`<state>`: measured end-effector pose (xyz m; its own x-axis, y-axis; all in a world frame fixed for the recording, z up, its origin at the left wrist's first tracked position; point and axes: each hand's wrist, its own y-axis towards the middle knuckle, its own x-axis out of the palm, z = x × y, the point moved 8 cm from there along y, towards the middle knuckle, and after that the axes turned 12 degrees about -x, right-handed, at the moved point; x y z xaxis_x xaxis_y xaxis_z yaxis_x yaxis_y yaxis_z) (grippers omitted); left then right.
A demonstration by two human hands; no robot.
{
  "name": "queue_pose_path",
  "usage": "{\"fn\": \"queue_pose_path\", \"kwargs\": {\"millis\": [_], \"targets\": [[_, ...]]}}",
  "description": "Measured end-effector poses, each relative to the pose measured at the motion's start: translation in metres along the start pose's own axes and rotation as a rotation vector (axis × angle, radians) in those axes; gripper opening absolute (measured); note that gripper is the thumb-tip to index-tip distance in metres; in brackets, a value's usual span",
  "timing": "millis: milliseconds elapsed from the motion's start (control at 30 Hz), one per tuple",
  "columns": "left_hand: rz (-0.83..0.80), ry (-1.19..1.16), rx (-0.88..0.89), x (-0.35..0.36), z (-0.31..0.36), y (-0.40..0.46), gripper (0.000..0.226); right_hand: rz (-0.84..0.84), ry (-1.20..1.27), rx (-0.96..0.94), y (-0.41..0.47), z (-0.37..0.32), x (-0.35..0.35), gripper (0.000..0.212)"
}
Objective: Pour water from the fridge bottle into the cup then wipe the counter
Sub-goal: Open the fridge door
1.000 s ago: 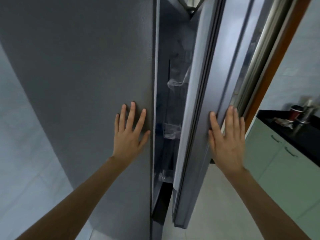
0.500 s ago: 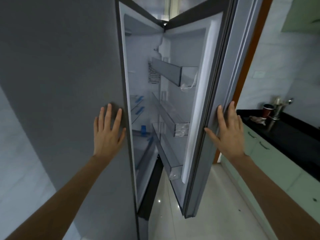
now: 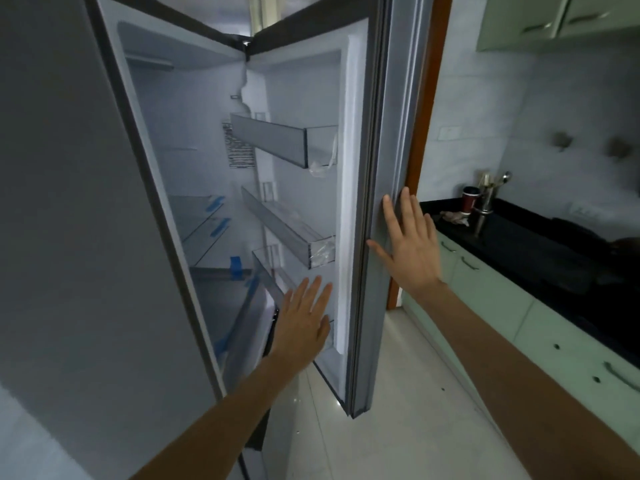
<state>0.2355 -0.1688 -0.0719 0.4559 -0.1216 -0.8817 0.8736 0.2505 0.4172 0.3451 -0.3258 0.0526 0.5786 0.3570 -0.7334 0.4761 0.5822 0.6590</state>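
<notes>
- Grey fridge point(image 3: 69, 202), head view: tall cabinet at left, its door point(image 3: 388, 168) swung open to the right, pale interior exposed.
- Door shelves point(image 3: 277, 140): clear bins stacked on the inner door face; crumpled clear plastic film sits at the outer ends of the upper two. No bottle can be made out in any bin.
- Glass shelves point(image 3: 201, 220) inside the cabinet: transparent, with strips of blue tape point(image 3: 236, 267) on their front edges.
- Left hand point(image 3: 304, 323): fingers straight and together, palm forward, holding nothing; reaches into the opening in front of the lowest door bin. Contact with the bin cannot be told.
- Right hand point(image 3: 412, 247): fingers spread wide and flat, pressed against the outer edge of the door, holding nothing.
- Black counter point(image 3: 540, 258): runs along the right wall over pale green cabinets point(image 3: 502, 306) with dark handles.
- Cup point(image 3: 470, 199): dark red paper cup with a black lid, upright at the counter's far left corner, near the wall.
- Metal holder point(image 3: 486, 202): just right of the cup, with utensils standing in it.
- Crumpled cloth point(image 3: 453, 216): light-coloured, lying at the counter's front edge, just in front of the cup.
- Upper cabinets point(image 3: 554, 19): pale green, top right.
- Floor point(image 3: 398, 410): light glossy tile.
</notes>
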Motion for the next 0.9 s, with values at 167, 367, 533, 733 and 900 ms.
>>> {"fn": "queue_pose_path", "kwargs": {"millis": [167, 367, 533, 733, 900], "targets": [[-0.081, -0.031, 0.102, 0.043, 0.045, 0.031, 0.055, -0.003, 0.039, 0.045, -0.001, 0.024, 0.012, 0.077], [-0.039, -0.079, 0.21, 0.08, 0.077, 0.061, 0.058, -0.024, 0.053, 0.048, 0.006, 0.064, 0.028, 0.076], [0.022, -0.084, 0.254, 0.105, 0.1, 0.086, 0.063, 0.018, 0.067, 0.025, 0.014, 0.1, 0.043, 0.075], [0.068, -0.117, 0.259, 0.135, 0.13, 0.118, 0.07, 0.049, 0.063, 0.033, 0.027, 0.142, 0.063, 0.075], [0.082, -0.136, 0.263, 0.155, 0.153, 0.149, 0.075, 0.038, 0.122, 0.04, 0.04, 0.18, 0.085, 0.074]]}}
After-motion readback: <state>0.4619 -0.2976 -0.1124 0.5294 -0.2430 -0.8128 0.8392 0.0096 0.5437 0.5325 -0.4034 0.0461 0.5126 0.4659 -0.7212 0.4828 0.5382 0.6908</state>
